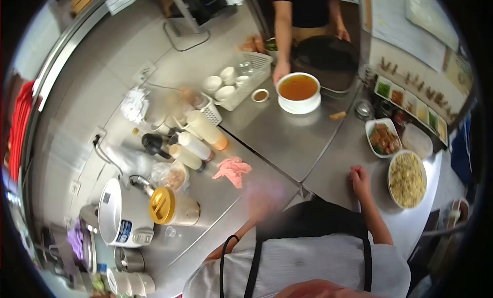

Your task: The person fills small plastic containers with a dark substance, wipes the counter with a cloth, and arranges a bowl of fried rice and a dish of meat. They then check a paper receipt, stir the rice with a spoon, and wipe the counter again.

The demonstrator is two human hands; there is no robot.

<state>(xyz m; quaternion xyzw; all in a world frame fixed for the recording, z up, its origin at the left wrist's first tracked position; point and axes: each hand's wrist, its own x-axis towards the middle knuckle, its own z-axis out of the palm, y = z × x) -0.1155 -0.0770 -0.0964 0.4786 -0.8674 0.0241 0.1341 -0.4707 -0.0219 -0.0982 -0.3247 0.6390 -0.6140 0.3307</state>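
Nearest, the left hand is blurred over the bench, near the pink cloth; whether its grip is apart, together or clamped on something cannot be told. The right hand shows a closed grip, fingers folded in, with nothing visible in it. It is beside the dish of meat and the bowl of noodle-like food.

Farther off, the bowl of soup stands on the bench's far part with a white plate beneath it. The co-worker's hand is at its rim. The sauce cup is beside it, and the dark tray lies beyond.

Assessment: the soup appears high in the bowl, so handling should be level and slow. Support is best taken low, at the plate, with fingertips outside the rim. The sauce cup warrants clearance. Both hands would do well to keep out of the co-worker's reach.
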